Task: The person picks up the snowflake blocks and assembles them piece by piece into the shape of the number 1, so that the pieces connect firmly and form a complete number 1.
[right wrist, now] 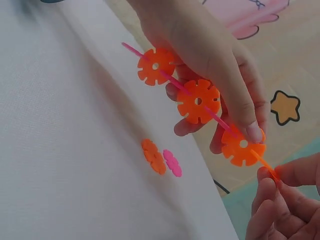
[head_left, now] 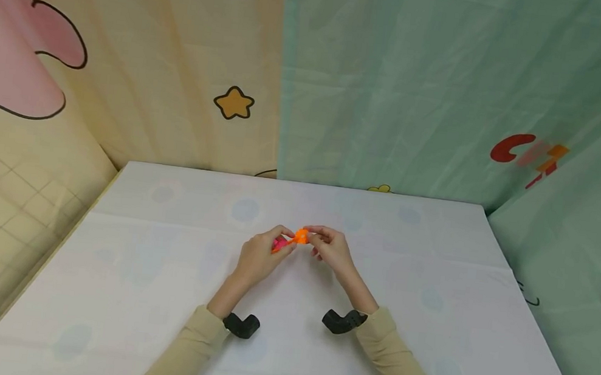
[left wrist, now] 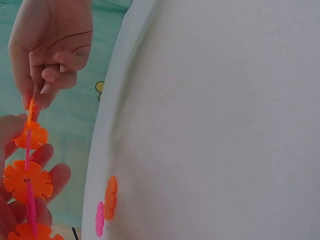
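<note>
My left hand [head_left: 257, 257] holds a chain of slotted plastic discs [right wrist: 198, 101], orange ones facing the right wrist camera and pink ones edge-on between them. Its thumb lies on the orange disc [right wrist: 239, 156] at the chain's end. Thumb and fingertips of my right hand [head_left: 334, 253] pinch another orange disc [right wrist: 266, 165], seen edge-on, which meets that end disc. In the left wrist view the chain runs down past the left fingers, its lower part cut off by the frame. Both hands are close together above the table.
A loose orange disc [right wrist: 153, 156] and a loose pink disc [right wrist: 172, 163] appear on the white-covered table [head_left: 154, 319], side by side. Patterned curtains [head_left: 399, 88] hang behind the table's far edge and along both sides.
</note>
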Demonstrator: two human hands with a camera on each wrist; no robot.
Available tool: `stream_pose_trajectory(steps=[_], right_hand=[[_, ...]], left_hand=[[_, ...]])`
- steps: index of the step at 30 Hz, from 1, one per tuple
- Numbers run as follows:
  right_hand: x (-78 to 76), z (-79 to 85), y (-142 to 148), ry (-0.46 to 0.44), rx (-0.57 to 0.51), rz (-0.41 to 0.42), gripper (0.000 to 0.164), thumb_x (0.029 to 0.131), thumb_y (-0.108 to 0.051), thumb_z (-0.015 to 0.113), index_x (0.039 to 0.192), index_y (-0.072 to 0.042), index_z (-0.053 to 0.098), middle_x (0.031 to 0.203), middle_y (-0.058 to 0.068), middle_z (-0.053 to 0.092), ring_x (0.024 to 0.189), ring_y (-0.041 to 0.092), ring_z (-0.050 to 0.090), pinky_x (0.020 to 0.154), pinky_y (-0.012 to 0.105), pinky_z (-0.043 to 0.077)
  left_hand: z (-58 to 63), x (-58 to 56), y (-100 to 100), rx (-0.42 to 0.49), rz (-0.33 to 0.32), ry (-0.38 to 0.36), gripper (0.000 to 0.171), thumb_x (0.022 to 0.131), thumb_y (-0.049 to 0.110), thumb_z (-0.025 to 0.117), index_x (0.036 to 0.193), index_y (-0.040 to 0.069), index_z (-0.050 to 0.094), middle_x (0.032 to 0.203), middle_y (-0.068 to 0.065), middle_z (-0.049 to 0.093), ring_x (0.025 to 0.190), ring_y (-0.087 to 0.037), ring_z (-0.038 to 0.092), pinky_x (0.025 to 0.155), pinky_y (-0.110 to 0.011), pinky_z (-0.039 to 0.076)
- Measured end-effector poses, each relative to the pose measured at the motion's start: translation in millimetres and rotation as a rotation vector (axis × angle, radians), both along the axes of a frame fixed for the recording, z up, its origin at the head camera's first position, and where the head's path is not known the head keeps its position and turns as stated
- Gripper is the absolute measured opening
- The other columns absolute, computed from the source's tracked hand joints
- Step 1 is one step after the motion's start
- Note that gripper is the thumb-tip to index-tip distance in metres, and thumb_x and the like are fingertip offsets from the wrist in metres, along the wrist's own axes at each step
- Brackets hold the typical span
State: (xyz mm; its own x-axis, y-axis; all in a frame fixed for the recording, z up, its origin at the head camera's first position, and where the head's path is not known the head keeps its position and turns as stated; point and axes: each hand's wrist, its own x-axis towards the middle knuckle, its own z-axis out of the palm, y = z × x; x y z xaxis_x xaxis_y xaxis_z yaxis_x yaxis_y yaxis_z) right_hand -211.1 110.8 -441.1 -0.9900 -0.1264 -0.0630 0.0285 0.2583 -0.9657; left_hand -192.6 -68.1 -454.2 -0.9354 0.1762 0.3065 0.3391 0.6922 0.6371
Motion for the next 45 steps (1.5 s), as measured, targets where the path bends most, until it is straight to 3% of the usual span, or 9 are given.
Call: stream_pose_trajectory(steps=[8, 13, 15, 19, 21, 34, 39, 45], right_hand=[[0.5, -0.2, -4, -0.009, -0.010, 0.006, 0.025, 0.093, -0.014, 0.060, 0.115, -0.004, 0.066, 0.091, 0.025, 0.068, 0.055, 0.015, 0.051, 0.052, 0.021, 0.041], [1.3, 2.0, -7, -0.010, -0.013, 0.014, 0.025, 0.093, -0.014, 0.059, 0.115, -0.003, 0.066, 0.089, 0.019, 0.070, 0.056, 0.017, 0.052, 0.052, 0.021, 0.042], [1.7, 2.3, -8, -0.014, -0.005, 0.019, 0.026, 0.094, -0.016, 0.059, 0.115, -0.003, 0.066, 0.091, 0.016, 0.071, 0.057, 0.017, 0.053, 0.052, 0.021, 0.042], [0.9, 0.3, -9, -0.013, 0.005, 0.012, 0.027, 0.096, -0.020, 0.058, 0.116, -0.005, 0.065, 0.096, 0.016, 0.070, 0.057, 0.014, 0.052, 0.053, 0.020, 0.043], [0.2, -0.7, -11, -0.005, 0.007, 0.006, 0.026, 0.096, -0.021, 0.057, 0.117, -0.006, 0.065, 0.098, 0.019, 0.070, 0.057, 0.013, 0.051, 0.053, 0.020, 0.043], [-6.2, -13.2, -21, 0.030, 0.086, 0.040, 0.027, 0.091, -0.007, 0.057, 0.116, -0.004, 0.064, 0.096, 0.018, 0.068, 0.062, 0.033, 0.058, 0.050, 0.021, 0.042], [-6.8, -16.2, -26, 0.045, 0.117, 0.055, 0.027, 0.089, -0.008, 0.063, 0.115, -0.004, 0.065, 0.095, 0.013, 0.068, 0.061, 0.030, 0.060, 0.051, 0.022, 0.044], [-8.5, -20.0, -32, 0.037, 0.171, 0.084, 0.030, 0.084, -0.008, 0.070, 0.113, -0.006, 0.066, 0.096, 0.011, 0.069, 0.058, 0.018, 0.060, 0.054, 0.022, 0.047]], left_hand=[[0.5, 1.9, -4, -0.054, 0.004, 0.030, 0.033, 0.084, 0.039, 0.073, 0.111, 0.021, 0.067, 0.087, -0.002, 0.071, 0.063, -0.011, 0.055, 0.050, -0.021, 0.039], [0.4, 2.5, -8, -0.062, 0.014, 0.052, 0.041, 0.076, 0.044, 0.078, 0.109, 0.020, 0.068, 0.071, -0.002, 0.065, 0.054, -0.010, 0.043, 0.046, -0.021, 0.030], [-0.3, 2.8, -10, -0.057, 0.018, 0.063, 0.042, 0.074, 0.043, 0.080, 0.107, 0.019, 0.069, 0.074, -0.002, 0.066, 0.053, -0.010, 0.040, 0.046, -0.021, 0.030], [-0.5, 2.6, -14, -0.040, 0.036, 0.093, 0.039, 0.073, 0.036, 0.083, 0.105, 0.018, 0.070, 0.092, -0.002, 0.072, 0.056, -0.008, 0.047, 0.050, -0.020, 0.038], [0.1, 2.3, -17, -0.029, 0.046, 0.095, 0.037, 0.074, 0.032, 0.083, 0.105, 0.018, 0.070, 0.092, -0.003, 0.072, 0.055, -0.010, 0.048, 0.050, -0.021, 0.039], [8.9, -4.4, -36, -0.056, 0.153, 0.051, 0.033, 0.082, 0.030, 0.077, 0.111, 0.017, 0.069, 0.093, -0.007, 0.072, 0.052, -0.012, 0.044, 0.049, -0.021, 0.035], [12.0, -4.4, -39, -0.036, 0.165, 0.029, 0.033, 0.082, 0.027, 0.076, 0.112, 0.014, 0.068, 0.094, -0.009, 0.071, 0.049, -0.014, 0.037, 0.047, -0.023, 0.029], [12.9, -3.4, -39, -0.030, 0.203, -0.032, 0.032, 0.085, 0.025, 0.074, 0.114, 0.012, 0.067, 0.094, -0.011, 0.071, 0.047, -0.014, 0.037, 0.046, -0.023, 0.031]])
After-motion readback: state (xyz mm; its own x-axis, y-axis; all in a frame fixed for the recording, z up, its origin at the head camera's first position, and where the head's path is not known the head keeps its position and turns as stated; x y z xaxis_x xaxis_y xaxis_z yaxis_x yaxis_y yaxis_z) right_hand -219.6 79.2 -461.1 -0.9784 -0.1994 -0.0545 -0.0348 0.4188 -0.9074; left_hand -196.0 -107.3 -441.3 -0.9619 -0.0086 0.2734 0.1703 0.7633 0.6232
